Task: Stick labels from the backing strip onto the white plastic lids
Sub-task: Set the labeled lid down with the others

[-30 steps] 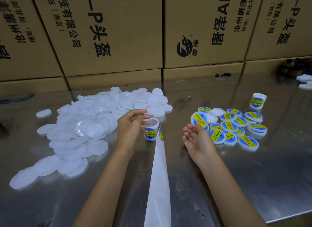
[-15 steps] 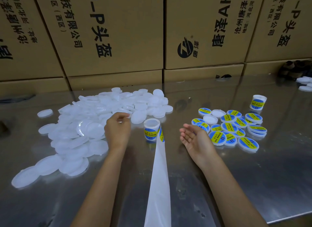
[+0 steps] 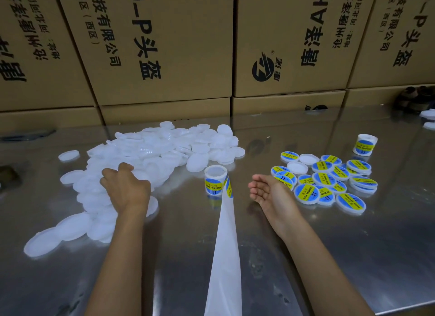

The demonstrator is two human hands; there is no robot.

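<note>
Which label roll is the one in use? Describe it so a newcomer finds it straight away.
On the steel table, look between the person's left hand and right hand. The label roll stands upright there, just right of the pile of plain white lids. Unlike the spare roll at the far right, a long white backing strip trails from it toward the camera.

We see a glossy metal table (image 3: 353, 245) mirroring the matt brown cardboard boxes (image 3: 164, 45). The lids (image 3: 150, 151) look like smooth, milky white plastic. The labels (image 3: 306, 193) shine slightly; the backing strip (image 3: 226, 257) is smooth white paper.
</note>
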